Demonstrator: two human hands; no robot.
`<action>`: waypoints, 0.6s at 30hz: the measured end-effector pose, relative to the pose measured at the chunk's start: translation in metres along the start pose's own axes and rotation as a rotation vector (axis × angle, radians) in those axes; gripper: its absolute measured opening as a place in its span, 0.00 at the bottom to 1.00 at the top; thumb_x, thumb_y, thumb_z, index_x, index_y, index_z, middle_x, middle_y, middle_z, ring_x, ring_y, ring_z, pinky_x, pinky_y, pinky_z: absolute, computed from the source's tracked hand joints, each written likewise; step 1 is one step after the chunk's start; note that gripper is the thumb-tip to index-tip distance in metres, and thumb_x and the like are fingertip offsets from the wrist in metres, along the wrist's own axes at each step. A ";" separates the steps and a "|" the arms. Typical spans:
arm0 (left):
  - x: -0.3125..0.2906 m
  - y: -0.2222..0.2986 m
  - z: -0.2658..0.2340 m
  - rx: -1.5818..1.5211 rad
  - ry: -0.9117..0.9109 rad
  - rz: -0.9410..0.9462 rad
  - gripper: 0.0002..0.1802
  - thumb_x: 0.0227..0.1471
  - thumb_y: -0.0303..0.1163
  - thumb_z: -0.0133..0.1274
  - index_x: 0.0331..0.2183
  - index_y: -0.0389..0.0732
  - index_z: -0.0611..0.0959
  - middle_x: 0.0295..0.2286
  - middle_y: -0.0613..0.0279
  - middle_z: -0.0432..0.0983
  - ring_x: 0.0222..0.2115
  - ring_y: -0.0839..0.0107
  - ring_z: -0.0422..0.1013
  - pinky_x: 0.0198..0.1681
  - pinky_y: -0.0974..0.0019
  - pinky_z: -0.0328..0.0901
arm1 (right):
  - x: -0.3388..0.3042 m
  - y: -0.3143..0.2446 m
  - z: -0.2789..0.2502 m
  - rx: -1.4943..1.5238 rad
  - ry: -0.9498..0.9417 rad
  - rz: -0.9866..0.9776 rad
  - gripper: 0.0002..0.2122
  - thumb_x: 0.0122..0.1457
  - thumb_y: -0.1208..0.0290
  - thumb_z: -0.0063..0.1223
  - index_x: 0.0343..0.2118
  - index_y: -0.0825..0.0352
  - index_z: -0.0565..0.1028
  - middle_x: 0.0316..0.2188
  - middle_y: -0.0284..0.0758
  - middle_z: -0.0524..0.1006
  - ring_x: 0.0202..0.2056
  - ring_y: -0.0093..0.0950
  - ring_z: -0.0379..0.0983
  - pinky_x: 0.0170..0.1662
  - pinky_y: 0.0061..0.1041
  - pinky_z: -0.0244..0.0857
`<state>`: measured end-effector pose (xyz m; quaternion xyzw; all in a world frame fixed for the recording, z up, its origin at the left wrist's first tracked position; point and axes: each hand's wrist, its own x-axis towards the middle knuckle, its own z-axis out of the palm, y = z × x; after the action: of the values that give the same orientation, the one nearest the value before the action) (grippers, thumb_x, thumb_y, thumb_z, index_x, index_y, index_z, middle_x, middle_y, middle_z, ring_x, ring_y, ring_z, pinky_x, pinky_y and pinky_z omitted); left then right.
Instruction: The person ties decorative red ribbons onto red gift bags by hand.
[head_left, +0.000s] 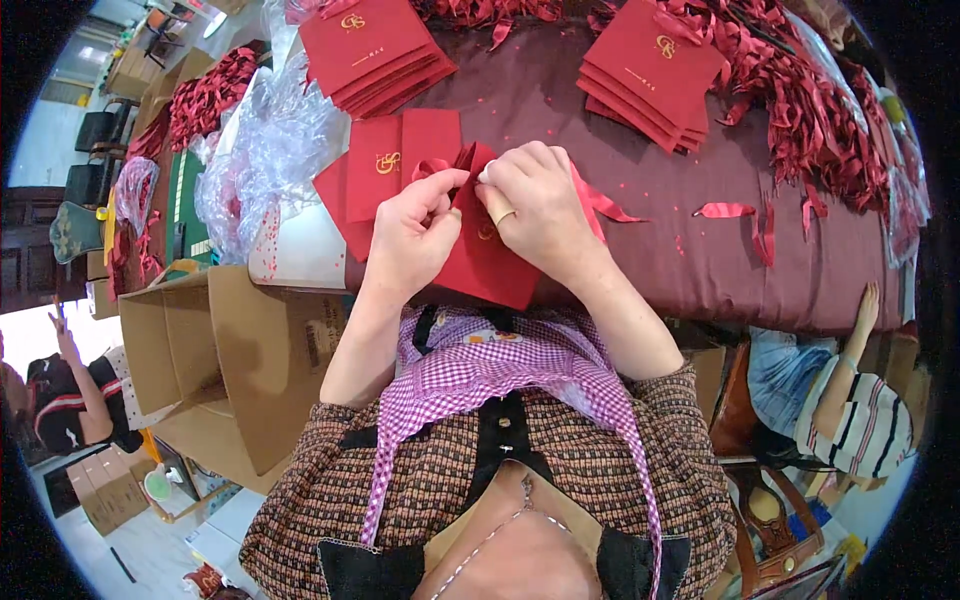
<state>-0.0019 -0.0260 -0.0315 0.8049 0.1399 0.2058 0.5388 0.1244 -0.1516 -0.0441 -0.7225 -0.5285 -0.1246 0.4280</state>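
Note:
A red paper bag [505, 272] with gold print lies tilted at the table's near edge, below both hands. At its upper edge my left hand [415, 228] is closed, thumb and forefinger pinching beside a loop of red ribbon [432, 168]. My right hand [545, 208] is curled in close to it, fingertips pressed together at the bag's edge; what they grip is hidden. White and tan coverings show on its fingers. From beyond that hand a ribbon tail [608, 205] runs out to the right. More red bags [372, 170] lie under and left of my left hand.
Stacks of red bags stand at the far left [375, 55] and far right [650, 75]. Heaped red ribbons [815, 130] line the right side; ribbon scraps [765, 230] lie nearer. Clear plastic wrap [265, 165] and an open cardboard box [235, 360] are left. A person [850, 400] sits right.

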 end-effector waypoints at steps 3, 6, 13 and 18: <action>0.003 0.006 -0.006 -0.113 -0.061 -0.075 0.16 0.49 0.17 0.50 0.43 0.32 0.79 0.21 0.72 0.67 0.23 0.86 0.62 0.28 0.79 0.60 | 0.000 0.002 -0.005 0.076 0.022 0.024 0.04 0.47 0.77 0.58 0.26 0.64 0.74 0.26 0.31 0.74 0.34 0.31 0.69 0.39 0.30 0.58; 0.007 -0.002 -0.011 -0.112 -0.077 -0.099 0.14 0.51 0.18 0.50 0.42 0.33 0.79 0.25 0.66 0.74 0.27 0.82 0.68 0.32 0.77 0.64 | -0.002 0.007 -0.005 0.160 0.024 0.025 0.04 0.48 0.74 0.58 0.26 0.63 0.73 0.26 0.32 0.73 0.33 0.32 0.68 0.39 0.32 0.57; 0.011 -0.023 -0.002 0.123 0.019 0.135 0.13 0.51 0.20 0.51 0.41 0.34 0.80 0.30 0.53 0.79 0.31 0.71 0.75 0.36 0.70 0.68 | -0.004 0.006 -0.007 0.151 -0.011 0.015 0.05 0.47 0.76 0.59 0.27 0.63 0.74 0.27 0.30 0.75 0.34 0.30 0.70 0.42 0.28 0.58; 0.014 -0.019 -0.002 0.128 -0.045 0.110 0.08 0.50 0.20 0.51 0.36 0.32 0.79 0.30 0.52 0.78 0.32 0.66 0.75 0.37 0.68 0.68 | 0.013 0.017 -0.017 0.401 -0.003 0.047 0.07 0.52 0.74 0.55 0.35 0.63 0.76 0.32 0.36 0.75 0.37 0.36 0.70 0.45 0.34 0.59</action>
<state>0.0091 -0.0108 -0.0459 0.8486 0.0961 0.2077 0.4770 0.1495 -0.1571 -0.0338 -0.6353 -0.5261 -0.0059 0.5653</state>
